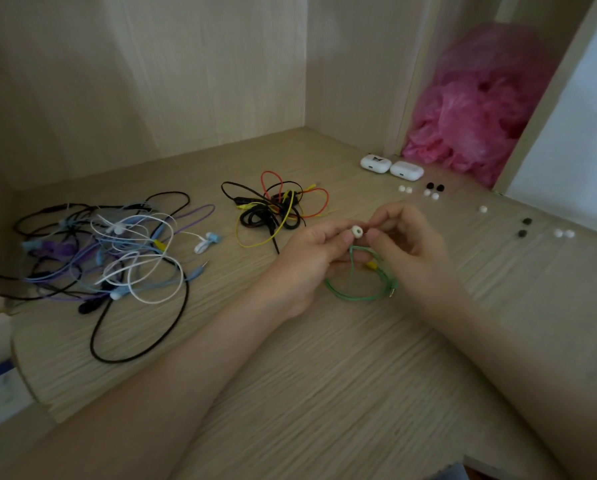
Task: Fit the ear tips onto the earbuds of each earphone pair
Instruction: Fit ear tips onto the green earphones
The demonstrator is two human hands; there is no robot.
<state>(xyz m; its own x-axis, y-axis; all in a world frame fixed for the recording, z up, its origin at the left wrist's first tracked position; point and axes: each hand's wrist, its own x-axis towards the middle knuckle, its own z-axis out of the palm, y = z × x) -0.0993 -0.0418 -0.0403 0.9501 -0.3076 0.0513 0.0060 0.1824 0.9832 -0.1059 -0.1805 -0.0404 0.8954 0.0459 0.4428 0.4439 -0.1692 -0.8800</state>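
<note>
My left hand (312, 258) grips a green earbud capped by a white ear tip (357, 232), held up above the desk. My right hand (406, 242) pinches at the same ear tip from the right with thumb and forefinger. The green earphone cable (354, 294) loops down from between both hands onto the wooden desk (325, 375). Loose white ear tips (405, 189) and black ear tips (434, 186) lie in pairs at the back right, with more white ear tips (564, 233) and dark ear tips (524, 227) along the right edge.
A tangle of white, blue, purple and black earphones (117, 251) lies at the left. A second bundle of black, red and yellow earphones (276, 209) sits behind my hands. Two white charging cases (392, 167) stand at the back, beside a pink plastic bag (474, 109).
</note>
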